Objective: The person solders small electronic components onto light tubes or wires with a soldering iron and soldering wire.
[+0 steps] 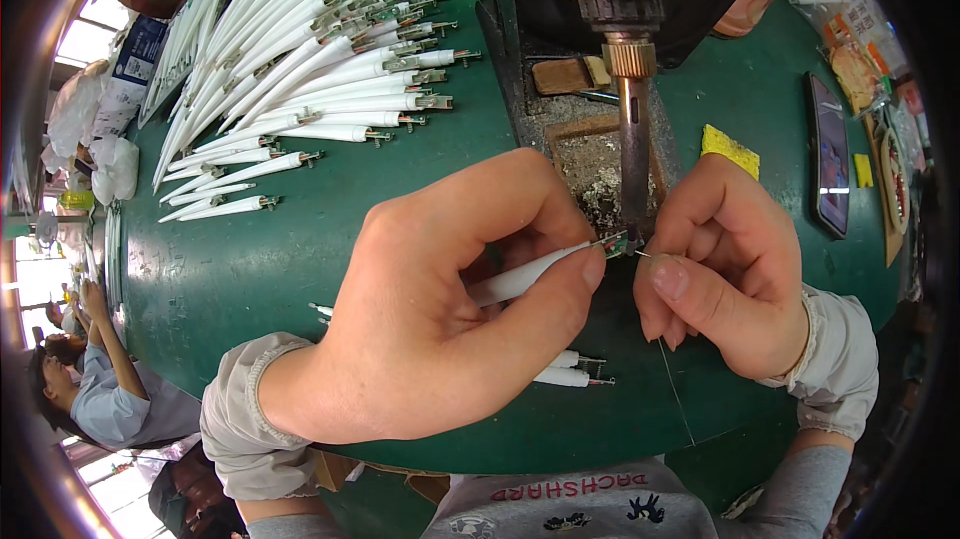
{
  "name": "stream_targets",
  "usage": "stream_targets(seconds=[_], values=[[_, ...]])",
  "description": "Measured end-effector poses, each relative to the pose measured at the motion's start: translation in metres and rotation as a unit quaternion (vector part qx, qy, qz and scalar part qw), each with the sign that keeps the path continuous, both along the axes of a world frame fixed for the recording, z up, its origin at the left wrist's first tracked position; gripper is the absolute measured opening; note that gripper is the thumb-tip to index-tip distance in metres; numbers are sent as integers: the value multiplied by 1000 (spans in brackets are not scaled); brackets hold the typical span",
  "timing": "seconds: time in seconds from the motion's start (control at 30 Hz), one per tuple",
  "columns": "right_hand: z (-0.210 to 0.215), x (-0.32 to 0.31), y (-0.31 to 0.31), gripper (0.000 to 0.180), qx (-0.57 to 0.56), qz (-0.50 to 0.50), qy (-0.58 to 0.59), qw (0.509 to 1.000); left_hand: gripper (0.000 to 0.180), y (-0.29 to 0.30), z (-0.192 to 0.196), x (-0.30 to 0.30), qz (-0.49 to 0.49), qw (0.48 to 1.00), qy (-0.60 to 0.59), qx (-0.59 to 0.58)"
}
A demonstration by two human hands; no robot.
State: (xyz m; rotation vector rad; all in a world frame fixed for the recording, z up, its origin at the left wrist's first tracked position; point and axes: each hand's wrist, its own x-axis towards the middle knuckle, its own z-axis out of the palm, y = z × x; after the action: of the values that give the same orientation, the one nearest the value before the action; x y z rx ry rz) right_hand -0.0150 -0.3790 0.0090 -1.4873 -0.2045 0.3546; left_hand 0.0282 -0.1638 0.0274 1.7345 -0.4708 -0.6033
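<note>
My left hand [440,309] is closed around a white tube [520,277] with a small green circuit board at its end. That board end meets the tip of a soldering iron [632,159], which is mounted pointing down. Between thumb and forefinger, my right hand [725,269] pinches a thin solder wire [675,384]. The wire's short end reaches to the iron's tip, and its long end trails down over the table. Below my hands, more white tubes [566,377] lie partly hidden behind my left hand.
Many similar white tubes [300,49] are fanned out at the back left of the green table [200,279]. Under the iron sits a tray with solder scraps [600,179]. A yellow sponge [730,151] and a phone [828,154] lie to the right. Another person [110,389] sits at far left.
</note>
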Motion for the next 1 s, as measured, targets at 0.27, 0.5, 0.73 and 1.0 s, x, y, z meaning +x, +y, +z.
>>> stream_targets(seconds=[0.27,0.5,0.73,1.0], values=[[-2,2,2,24,17,-6,7,1000,5,-1,0,3,-3,1000,-16,-3],[-2,2,4,24,19,0,0,1000,7,-1,-1,3,-5,1000,1,-27],[-3,2,2,23,23,2,6,1000,8,0,1,1,5,999,35,-19],[-3,4,-4,23,-10,18,25,999,8,1,-1,-1,13,1000,15,-4]])
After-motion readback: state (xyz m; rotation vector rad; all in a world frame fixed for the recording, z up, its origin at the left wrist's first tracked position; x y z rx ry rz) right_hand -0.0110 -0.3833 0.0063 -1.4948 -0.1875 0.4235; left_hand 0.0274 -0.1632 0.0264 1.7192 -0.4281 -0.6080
